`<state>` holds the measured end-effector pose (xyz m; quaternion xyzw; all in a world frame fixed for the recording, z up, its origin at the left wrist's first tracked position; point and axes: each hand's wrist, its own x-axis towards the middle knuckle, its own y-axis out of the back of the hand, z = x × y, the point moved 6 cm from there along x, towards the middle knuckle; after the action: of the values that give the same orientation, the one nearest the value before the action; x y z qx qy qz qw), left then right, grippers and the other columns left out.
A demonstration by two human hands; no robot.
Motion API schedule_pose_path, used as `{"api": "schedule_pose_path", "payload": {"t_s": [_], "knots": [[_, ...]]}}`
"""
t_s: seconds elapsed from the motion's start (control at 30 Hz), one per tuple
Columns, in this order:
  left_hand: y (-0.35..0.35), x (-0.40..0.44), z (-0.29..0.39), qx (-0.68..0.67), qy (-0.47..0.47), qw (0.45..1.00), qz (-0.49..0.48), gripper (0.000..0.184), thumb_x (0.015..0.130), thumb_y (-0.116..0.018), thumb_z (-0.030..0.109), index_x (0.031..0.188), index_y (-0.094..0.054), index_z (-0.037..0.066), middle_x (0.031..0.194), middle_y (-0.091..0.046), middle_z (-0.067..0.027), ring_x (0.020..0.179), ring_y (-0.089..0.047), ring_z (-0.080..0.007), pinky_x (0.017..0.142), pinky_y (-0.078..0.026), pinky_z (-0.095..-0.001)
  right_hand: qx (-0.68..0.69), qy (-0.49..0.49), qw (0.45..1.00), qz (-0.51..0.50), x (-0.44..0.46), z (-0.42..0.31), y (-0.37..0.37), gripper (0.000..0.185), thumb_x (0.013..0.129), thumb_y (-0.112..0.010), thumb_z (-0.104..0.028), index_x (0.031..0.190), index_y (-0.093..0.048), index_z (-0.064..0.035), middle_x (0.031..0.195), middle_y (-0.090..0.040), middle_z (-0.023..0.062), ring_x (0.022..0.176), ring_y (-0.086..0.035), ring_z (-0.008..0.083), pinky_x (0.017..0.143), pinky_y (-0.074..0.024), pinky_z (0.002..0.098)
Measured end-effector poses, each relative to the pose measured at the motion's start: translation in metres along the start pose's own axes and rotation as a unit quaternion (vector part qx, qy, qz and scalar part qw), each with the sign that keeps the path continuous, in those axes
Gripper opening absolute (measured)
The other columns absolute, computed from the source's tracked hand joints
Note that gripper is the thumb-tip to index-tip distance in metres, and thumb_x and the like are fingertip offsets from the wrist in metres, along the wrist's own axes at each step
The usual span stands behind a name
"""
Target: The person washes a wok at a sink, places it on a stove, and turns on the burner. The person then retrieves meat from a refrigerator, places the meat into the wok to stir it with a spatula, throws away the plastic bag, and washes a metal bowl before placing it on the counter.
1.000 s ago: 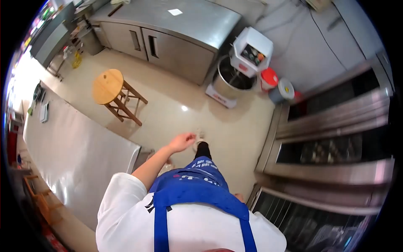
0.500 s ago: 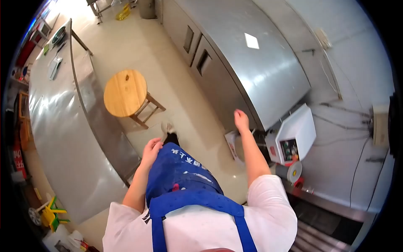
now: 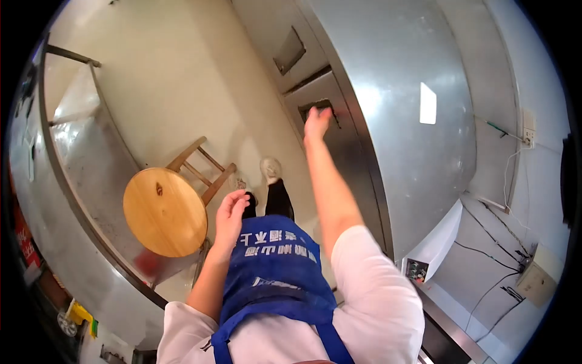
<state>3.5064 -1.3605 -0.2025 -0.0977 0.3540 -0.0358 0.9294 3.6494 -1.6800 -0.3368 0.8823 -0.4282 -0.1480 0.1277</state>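
My right hand (image 3: 317,124) reaches forward to the recessed handle (image 3: 338,119) of a steel cabinet door (image 3: 348,161). Its fingertips overlap the recess from my viewpoint; contact is unclear. The fingers look apart and nothing shows in them. Close to my blue apron (image 3: 279,258), my left hand (image 3: 230,217) hangs with loosely bent fingers and holds nothing. Left of that hand stands a round wooden stool (image 3: 165,212), its legs pointing away from me.
A steel-topped counter (image 3: 418,158) runs along the right, above the cabinet doors. On the left is a steel table (image 3: 100,242) with the stool at its edge. Below the right wall stands a white box (image 3: 433,242), with cables (image 3: 491,242) nearby. Tiled floor (image 3: 176,73) lies between.
My right hand has moved forward to the door handle. I have stepped closer, so the stool and counter appear nearer. My left hand stays near the apron.
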Motion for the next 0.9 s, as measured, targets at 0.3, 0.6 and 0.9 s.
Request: {"api": "schedule_pose_path", "payload": {"t_s": [0.3,0.6,0.9], "knots": [[-0.049,0.015,-0.039,-0.033,0.104,0.993,-0.034,0.024,0.091,-0.046,0.005,0.114,-0.05,-0.001,0.107,-0.057,-0.0085,0.097,-0.054,-0.0141,0.089,-0.042,-0.0275,0.034,-0.091,0.973,0.208,0.009,0.016,-0.007,0.021,0.079,-0.047,-0.007,0.097,-0.045,0.0038,0.104,-0.051,0.0177,0.095,-0.05,0.0255,0.083,-0.0402,0.0338],[-0.079,0.08,0.049,0.161,-0.165,0.97,0.076,0.062,0.088,-0.043,0.014,0.14,-0.012,-0.003,0.144,-0.018,-0.0196,0.133,-0.022,-0.029,0.106,-0.02,-0.0415,-0.047,-0.234,0.969,-0.065,-0.178,-0.032,-0.049,0.043,0.089,-0.046,-0.023,0.121,-0.044,0.0057,0.128,-0.042,0.0227,0.121,-0.038,0.0292,0.103,-0.0281,0.0373],[-0.059,0.091,0.024,0.169,-0.183,0.962,0.11,0.072,0.085,-0.051,0.017,0.137,-0.007,-0.006,0.144,-0.013,-0.0243,0.132,-0.02,-0.0339,0.108,-0.016,-0.0422,0.037,-0.22,0.798,-0.56,-0.242,-0.033,-0.005,0.042,0.095,-0.036,-0.025,0.127,-0.042,0.0009,0.126,-0.05,0.0178,0.117,-0.045,0.0274,0.103,-0.0291,0.0333]]}}
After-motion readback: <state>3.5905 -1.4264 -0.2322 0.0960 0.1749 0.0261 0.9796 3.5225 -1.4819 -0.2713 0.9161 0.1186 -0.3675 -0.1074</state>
